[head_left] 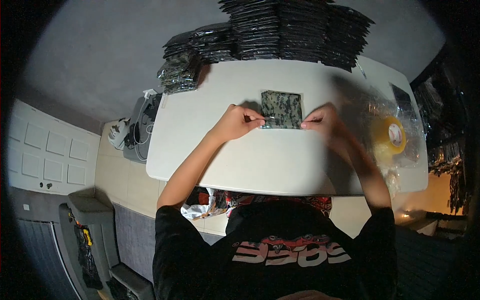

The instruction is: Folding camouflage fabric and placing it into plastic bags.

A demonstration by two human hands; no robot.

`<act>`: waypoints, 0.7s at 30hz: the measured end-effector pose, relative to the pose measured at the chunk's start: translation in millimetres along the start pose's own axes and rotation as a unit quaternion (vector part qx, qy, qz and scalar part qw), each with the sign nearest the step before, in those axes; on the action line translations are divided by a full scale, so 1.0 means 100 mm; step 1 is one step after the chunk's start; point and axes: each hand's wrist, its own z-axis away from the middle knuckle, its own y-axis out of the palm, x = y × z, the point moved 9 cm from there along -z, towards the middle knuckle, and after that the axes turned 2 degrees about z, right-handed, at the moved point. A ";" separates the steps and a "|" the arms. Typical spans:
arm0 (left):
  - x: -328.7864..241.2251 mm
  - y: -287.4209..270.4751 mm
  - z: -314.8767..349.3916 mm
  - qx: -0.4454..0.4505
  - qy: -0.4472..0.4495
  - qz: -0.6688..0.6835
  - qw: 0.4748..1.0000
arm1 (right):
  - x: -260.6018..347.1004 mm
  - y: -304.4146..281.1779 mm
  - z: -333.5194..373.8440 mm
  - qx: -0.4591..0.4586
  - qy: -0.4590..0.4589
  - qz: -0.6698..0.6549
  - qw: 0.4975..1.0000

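Note:
A flat square packet of green-and-black camouflage fabric in clear plastic (281, 106) lies on the white table (230, 162). At its near left corner, my left hand (236, 123) pinches the plastic edge between thumb and fingers. My right hand (322, 120) is at the near right corner, thumb and fingers closed on the edge there. Between the hands, the near edge of the packet looks shiny and folded over. The fabric item inside is folded, so its kind cannot be told.
Tall stacks of dark plastic-wrapped packets (255, 35) line the table's far edge, with a lower camouflage-patterned pile (179, 74) at left. On the right are a large roll of clear yellowish tape (394, 136) and crumpled clear plastic (372, 107). A grey sofa (102, 222) stands at left.

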 end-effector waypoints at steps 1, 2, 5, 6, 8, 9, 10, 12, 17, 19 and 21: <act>0.02 0.00 -0.01 -0.001 0.001 0.000 1.000 | -0.10 0.00 -0.03 0.001 0.014 -0.028 1.000; 0.06 0.01 -0.02 -0.003 -0.005 0.010 1.000 | -0.16 -0.02 -0.06 0.001 0.013 -0.027 1.000; 0.14 0.03 -0.01 -0.008 -0.022 0.032 0.999 | -0.20 -0.02 -0.13 0.033 -0.001 0.028 0.999; 0.15 0.01 -0.02 -0.011 -0.029 0.043 0.999 | -0.18 -0.01 -0.15 0.053 0.004 0.066 0.996; 0.14 0.02 -0.03 -0.006 -0.038 0.037 0.999 | -0.18 -0.02 -0.20 0.072 0.007 0.106 0.992; 0.15 0.04 -0.03 0.003 -0.046 0.031 0.998 | -0.21 -0.01 -0.22 0.089 0.009 0.123 0.988; 0.16 0.05 -0.04 0.002 -0.045 0.031 0.999 | -0.25 0.00 -0.24 0.106 0.010 0.140 0.984; 0.16 0.06 -0.04 -0.002 -0.036 0.024 0.999 | -0.27 0.01 -0.27 0.103 0.016 0.144 0.984; 0.18 -0.03 -0.01 -0.028 -0.089 -0.030 0.995 | -0.27 0.03 -0.37 0.124 0.054 0.159 0.978; 0.24 -0.10 -0.02 -0.034 -0.113 -0.072 0.990 | -0.30 0.05 -0.43 0.135 0.050 0.188 0.972; 0.27 -0.13 -0.06 -0.024 -0.093 -0.051 0.994 | -0.33 0.02 -0.47 0.145 0.073 0.186 0.969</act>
